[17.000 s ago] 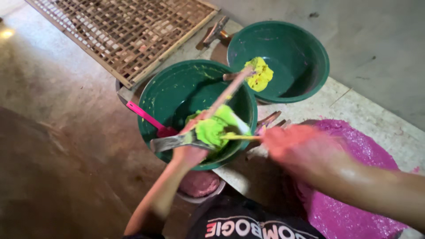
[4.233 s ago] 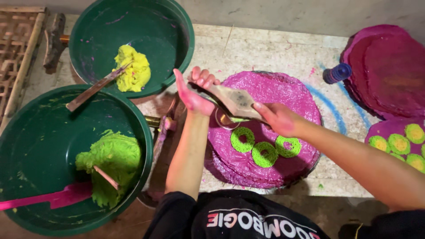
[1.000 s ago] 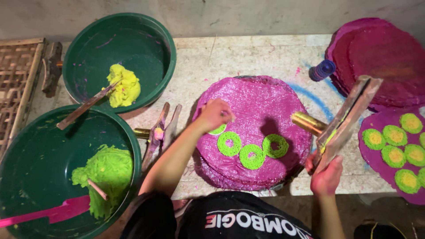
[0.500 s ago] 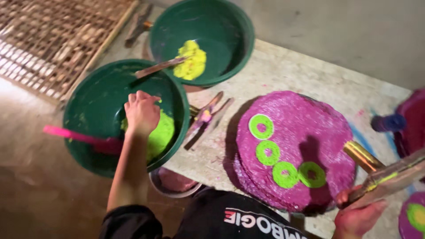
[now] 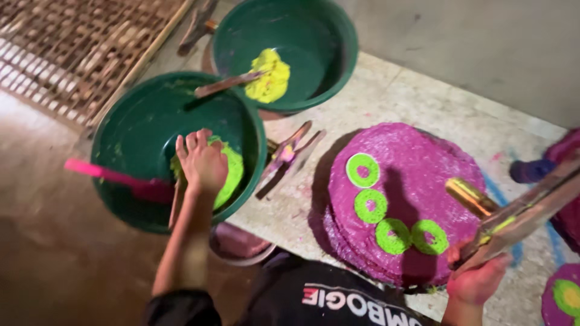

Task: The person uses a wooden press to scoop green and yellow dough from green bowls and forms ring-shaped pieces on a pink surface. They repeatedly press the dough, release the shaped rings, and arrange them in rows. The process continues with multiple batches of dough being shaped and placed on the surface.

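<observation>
My left hand (image 5: 202, 163) reaches into the near green basin (image 5: 136, 136) and presses on the lump of bright green paste (image 5: 228, 172); whether it grips any paste I cannot tell. My right hand (image 5: 477, 279) holds a long wooden mould tool (image 5: 522, 214) with a brass tube (image 5: 470, 196), raised at the lower right beside the purple disc stack (image 5: 417, 166). Several green paste rings (image 5: 362, 170) lie on the top purple disc.
A second green basin (image 5: 329, 36) at the back holds yellow paste (image 5: 270, 75) and a wooden stick (image 5: 226, 84). A pink spatula (image 5: 112, 176) rests in the near basin. Wooden tongs (image 5: 290, 154) lie between basin and discs. A woven rack (image 5: 72, 42) sits at upper left.
My left hand went from the purple disc to the near basin and now presses the green paste. The right hand stayed low at the right with the mould tool.
</observation>
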